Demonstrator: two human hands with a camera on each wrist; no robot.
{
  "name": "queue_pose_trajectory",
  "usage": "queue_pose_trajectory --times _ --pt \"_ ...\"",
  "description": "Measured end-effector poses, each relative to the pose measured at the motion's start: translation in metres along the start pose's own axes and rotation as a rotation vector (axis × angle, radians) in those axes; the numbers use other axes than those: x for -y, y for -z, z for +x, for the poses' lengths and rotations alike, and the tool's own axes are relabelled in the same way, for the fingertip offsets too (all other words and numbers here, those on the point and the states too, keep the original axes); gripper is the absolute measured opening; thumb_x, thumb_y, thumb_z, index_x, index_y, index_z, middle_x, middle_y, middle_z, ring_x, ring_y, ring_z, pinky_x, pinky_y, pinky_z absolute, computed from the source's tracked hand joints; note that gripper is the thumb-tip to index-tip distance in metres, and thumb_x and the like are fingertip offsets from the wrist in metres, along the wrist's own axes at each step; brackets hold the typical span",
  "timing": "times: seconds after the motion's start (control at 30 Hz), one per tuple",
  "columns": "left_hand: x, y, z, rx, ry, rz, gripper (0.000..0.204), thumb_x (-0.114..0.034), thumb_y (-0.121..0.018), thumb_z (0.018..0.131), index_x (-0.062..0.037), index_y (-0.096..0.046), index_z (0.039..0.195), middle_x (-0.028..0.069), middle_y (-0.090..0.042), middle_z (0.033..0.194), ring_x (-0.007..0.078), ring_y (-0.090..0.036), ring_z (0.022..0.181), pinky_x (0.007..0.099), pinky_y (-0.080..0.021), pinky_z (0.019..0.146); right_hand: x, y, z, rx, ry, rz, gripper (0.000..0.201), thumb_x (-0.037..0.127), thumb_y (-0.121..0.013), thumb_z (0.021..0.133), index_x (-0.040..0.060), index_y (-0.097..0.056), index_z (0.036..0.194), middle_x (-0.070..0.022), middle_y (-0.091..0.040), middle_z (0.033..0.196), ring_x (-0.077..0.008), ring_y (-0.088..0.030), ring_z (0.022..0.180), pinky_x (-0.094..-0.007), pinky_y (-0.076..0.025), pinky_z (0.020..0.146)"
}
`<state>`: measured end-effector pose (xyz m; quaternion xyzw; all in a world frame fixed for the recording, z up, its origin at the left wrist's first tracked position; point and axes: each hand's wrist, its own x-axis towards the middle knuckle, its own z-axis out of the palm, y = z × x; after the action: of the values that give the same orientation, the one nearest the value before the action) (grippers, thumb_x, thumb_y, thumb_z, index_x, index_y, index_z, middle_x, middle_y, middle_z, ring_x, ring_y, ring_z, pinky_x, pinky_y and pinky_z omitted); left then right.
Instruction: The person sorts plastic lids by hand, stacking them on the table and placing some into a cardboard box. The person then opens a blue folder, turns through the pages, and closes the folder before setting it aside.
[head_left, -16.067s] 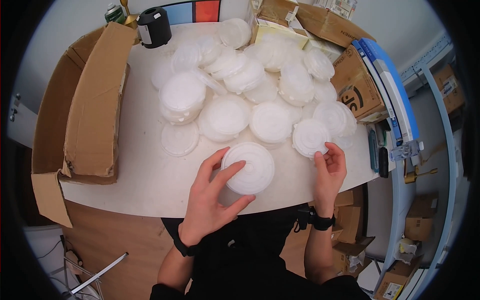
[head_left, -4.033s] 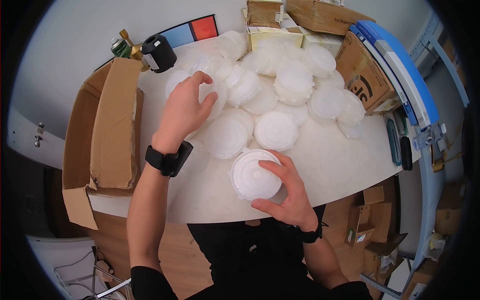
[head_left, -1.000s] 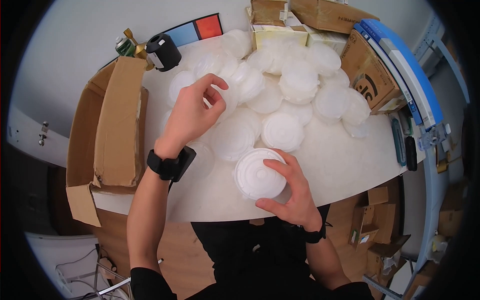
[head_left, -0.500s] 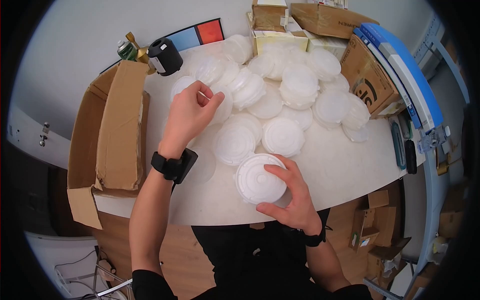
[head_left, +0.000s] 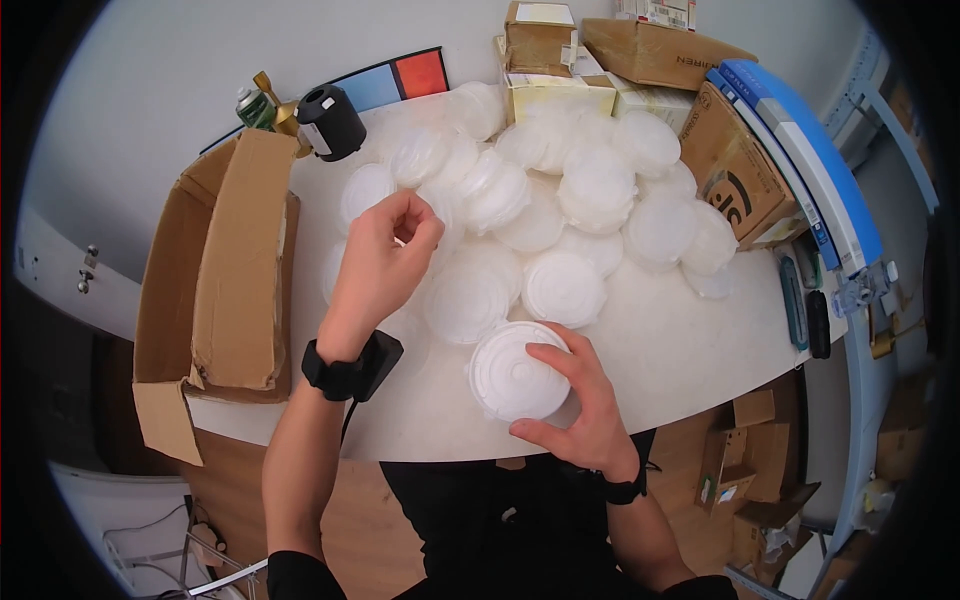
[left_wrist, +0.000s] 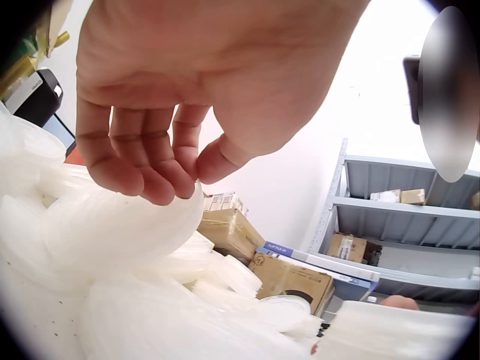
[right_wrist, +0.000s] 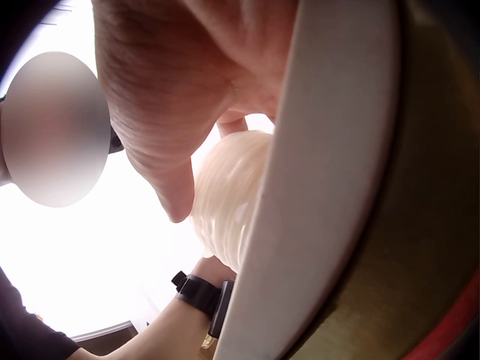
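Note:
Near the table's front edge, my right hand (head_left: 590, 410) grips the side of a stack of white plastic lids (head_left: 512, 375), thumb at the near side and fingers at the far side. The right wrist view shows the stack's layered edges (right_wrist: 229, 199) between thumb and fingers. Over the left part of the lid pile, my left hand (head_left: 385, 255) has thumb and fingertips together. In the left wrist view that hand (left_wrist: 187, 105) pinches the edge of a translucent round lid (left_wrist: 135, 225). Several loose lids (head_left: 465, 300) lie just beyond the stack.
A long cardboard box (head_left: 235, 270) with open flaps stands at the left. A black cylinder (head_left: 332, 122) is behind it. Lids in heaps (head_left: 598, 190) spread toward the back, where cartons (head_left: 555, 95) are stacked. Blue-and-white binders (head_left: 805, 160) and a teal cutter (head_left: 793, 300) lie at the right.
Sixteen seconds ago the left hand was at the stack and the right hand held one lid; now the right grips the stack. Within the last second the left thumb and fingertips have come together.

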<state>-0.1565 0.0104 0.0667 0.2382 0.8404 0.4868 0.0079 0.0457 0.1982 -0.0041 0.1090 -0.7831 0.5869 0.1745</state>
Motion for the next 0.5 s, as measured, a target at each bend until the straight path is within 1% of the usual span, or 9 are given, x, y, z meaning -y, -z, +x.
queue_pose_trajectory --times 0.13,0.17,0.23,0.3,0.33,0.4,0.43,0.47,0.5 --pt "-0.037 -0.007 -0.028 -0.043 0.018 -0.059 0.014 -0.011 -0.062 0.099 -0.0009 -0.060 0.089 0.0005 -0.062 0.078 0.0088 -0.060 0.072 0.0257 -0.049 0.067 -0.004 -0.003 -0.001 -0.062 0.006 -0.022 0.074 0.021 -0.093 0.077 0.0078 -0.058 0.141 -0.0223 -0.041 0.153 -0.0404 -0.050 0.137 -0.0477 -0.045 0.112" --pt "-0.044 -0.009 -0.035 -0.068 -0.015 -0.042 0.013 -0.010 -0.063 0.099 -0.0006 -0.060 0.091 0.0014 -0.063 0.079 0.0092 -0.061 0.073 0.0260 -0.049 0.067 -0.003 -0.004 -0.001 -0.057 0.001 -0.016 0.074 0.021 -0.093 0.077 0.0078 -0.058 0.141 -0.0223 -0.041 0.153 -0.0404 -0.050 0.137 -0.0477 -0.045 0.112" --pt "-0.049 -0.015 -0.048 -0.098 -0.039 -0.020 0.012 -0.010 -0.063 0.099 -0.0002 -0.061 0.092 0.0023 -0.063 0.079 0.0096 -0.062 0.074 0.0263 -0.049 0.067 -0.002 -0.008 -0.002 -0.193 -0.015 -0.124 0.072 0.019 -0.092 0.078 0.0081 -0.058 0.141 -0.0222 -0.036 0.156 -0.0407 -0.048 0.137 -0.0481 -0.044 0.112" --pt "-0.052 -0.021 -0.059 -0.074 -0.181 0.063 0.008 -0.007 -0.065 0.099 0.0002 -0.062 0.097 0.0048 -0.066 0.083 0.0132 -0.064 0.077 0.0274 -0.050 0.068 -0.004 -0.010 -0.003 -0.230 -0.014 -0.130 0.070 0.017 -0.091 0.079 0.0084 -0.059 0.140 -0.0222 -0.034 0.156 -0.0408 -0.048 0.138 -0.0485 -0.044 0.112" --pt "-0.052 -0.026 -0.063 -0.074 -0.177 0.063 0.008 -0.007 -0.065 0.099 0.0002 -0.062 0.097 0.0048 -0.066 0.083 0.0132 -0.064 0.077 0.0274 -0.050 0.068 -0.004 -0.010 -0.003 -0.274 -0.009 -0.144 0.068 0.014 -0.090 0.080 0.0086 -0.059 0.140 -0.0221 -0.033 0.156 -0.0408 -0.047 0.138 -0.0490 -0.044 0.112" --pt "-0.049 -0.037 -0.069 -0.072 -0.256 0.081 0.004 -0.005 -0.067 0.095 -0.0018 -0.065 0.097 0.0074 -0.068 0.090 0.0205 -0.065 0.075 0.0312 -0.051 0.063 0.000 -0.012 -0.002 -0.296 -0.025 -0.133 0.063 0.014 -0.088 0.081 0.0071 -0.061 0.138 -0.0226 -0.033 0.157 -0.0409 -0.047 0.138 -0.0493 -0.043 0.112" --pt "-0.047 -0.041 -0.070 -0.048 -0.261 0.074 0.006 -0.004 -0.067 0.094 -0.0018 -0.067 0.100 0.0085 -0.069 0.095 0.0229 -0.067 0.079 0.0325 -0.052 0.064 0.001 -0.012 -0.001 -0.323 -0.037 -0.124 0.057 0.013 -0.086 0.083 0.0055 -0.062 0.135 -0.0231 -0.033 0.157 -0.0409 -0.047 0.138 -0.0495 -0.043 0.112" --pt "-0.046 -0.045 -0.071 -0.049 -0.259 0.064 0.006 -0.004 -0.067 0.094 -0.0018 -0.067 0.100 0.0085 -0.069 0.095 0.0229 -0.067 0.079 0.0325 -0.052 0.064 0.002 -0.012 0.000 -0.319 -0.039 -0.133 0.057 0.013 -0.086 0.083 0.0055 -0.062 0.135 -0.0231 -0.033 0.157 -0.0409 -0.047 0.138 -0.0495 -0.043 0.112" --pt "-0.045 -0.049 -0.072 -0.076 -0.261 0.049 0.007 -0.004 -0.067 0.094 -0.0017 -0.067 0.101 0.0089 -0.069 0.096 0.0233 -0.067 0.080 0.0328 -0.052 0.065 0.002 -0.010 0.001 -0.344 0.003 -0.175 0.051 0.013 -0.083 0.086 0.0035 -0.064 0.132 -0.0229 -0.037 0.156 -0.0416 -0.046 0.139 -0.0499 -0.043 0.112"
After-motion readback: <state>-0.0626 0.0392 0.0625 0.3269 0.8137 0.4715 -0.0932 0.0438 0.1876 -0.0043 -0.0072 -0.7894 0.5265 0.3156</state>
